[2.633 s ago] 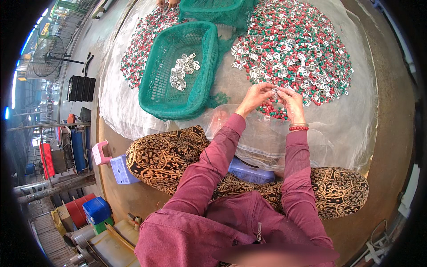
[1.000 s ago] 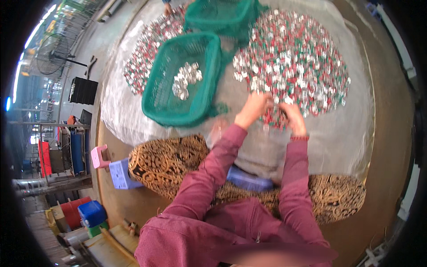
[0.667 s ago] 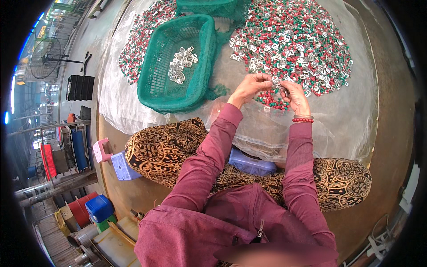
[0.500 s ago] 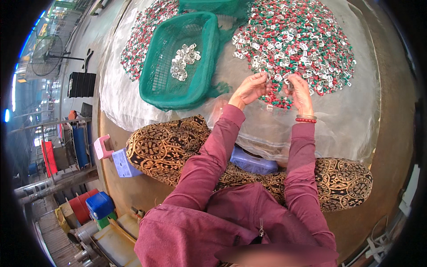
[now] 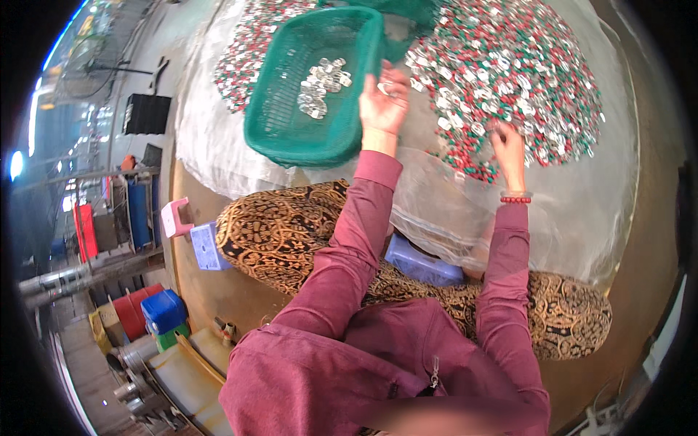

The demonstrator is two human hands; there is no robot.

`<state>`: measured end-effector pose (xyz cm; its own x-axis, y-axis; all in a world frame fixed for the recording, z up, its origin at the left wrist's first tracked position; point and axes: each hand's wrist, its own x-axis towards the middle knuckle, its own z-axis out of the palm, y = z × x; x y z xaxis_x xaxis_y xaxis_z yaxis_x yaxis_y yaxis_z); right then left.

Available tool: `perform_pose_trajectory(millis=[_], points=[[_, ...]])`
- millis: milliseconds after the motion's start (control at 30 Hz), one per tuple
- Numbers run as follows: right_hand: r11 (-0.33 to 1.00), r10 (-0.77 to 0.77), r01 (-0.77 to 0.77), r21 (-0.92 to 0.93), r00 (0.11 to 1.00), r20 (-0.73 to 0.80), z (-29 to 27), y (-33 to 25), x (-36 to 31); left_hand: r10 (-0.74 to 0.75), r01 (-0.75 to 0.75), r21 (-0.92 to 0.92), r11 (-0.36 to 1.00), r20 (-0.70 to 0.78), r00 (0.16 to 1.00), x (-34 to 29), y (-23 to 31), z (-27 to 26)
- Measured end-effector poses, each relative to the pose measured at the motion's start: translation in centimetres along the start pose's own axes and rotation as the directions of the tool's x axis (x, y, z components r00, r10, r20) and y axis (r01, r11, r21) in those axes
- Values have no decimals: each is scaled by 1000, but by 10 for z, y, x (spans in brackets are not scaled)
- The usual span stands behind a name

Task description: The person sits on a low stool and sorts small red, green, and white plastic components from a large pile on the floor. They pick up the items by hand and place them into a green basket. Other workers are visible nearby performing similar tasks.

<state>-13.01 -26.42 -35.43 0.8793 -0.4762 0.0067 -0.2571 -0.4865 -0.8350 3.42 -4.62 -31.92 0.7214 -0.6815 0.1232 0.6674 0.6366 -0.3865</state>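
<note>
My left hand (image 5: 384, 105) is beside the right rim of a green mesh basket (image 5: 265, 138), palm up with curled fingers. A small silver metal buckle (image 5: 384, 89) shows in its fingers. Inside the basket lies a small heap of similar buckles (image 5: 314, 98). My right hand (image 5: 509, 149) reaches to the near edge of a wide pile (image 5: 538, 87) of silver buckles mixed with small red and green pieces. Its fingers are pinched together, and what they hold, if anything, is too small to make out.
Another mixed pile (image 5: 240, 65) lies left of the basket, on the same translucent sheet (image 5: 436, 189). Green netting (image 5: 407, 40) is bunched behind the basket's right side. A purple plastic stool (image 5: 422, 263) is between my legs. Pink (image 5: 174, 218) and lavender (image 5: 209, 247) stools stand to the left.
My left hand has moved left from above the pile to the basket's right rim, with a buckle in it. My right hand has lowered its fingers to the pile. The whole view has shifted slightly.
</note>
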Motion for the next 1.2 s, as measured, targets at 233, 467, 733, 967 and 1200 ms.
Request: perform_pose_trajectory(millis=[233,467,733,967,1200], points=[[942,70,-22,-334,989,132,96,56,-72,246,-244,-111,963,-2,969,-22,0,32],[994,30,-23,-109,998,61,91,67,-75,-40,423,802,423,-449,892,6,-63,-50],[430,570,-219,876,818,-76,15,93,-34,599,9,830,-558,395,696,62,54,27],[451,641,-237,860,757,-127,-3,87,-14,476,474,-178,-862,35,879,35,283,3],[427,737,-282,859,659,-150,-32,172,-35,369,391,-295,-872,127,920,16,322,-64]])
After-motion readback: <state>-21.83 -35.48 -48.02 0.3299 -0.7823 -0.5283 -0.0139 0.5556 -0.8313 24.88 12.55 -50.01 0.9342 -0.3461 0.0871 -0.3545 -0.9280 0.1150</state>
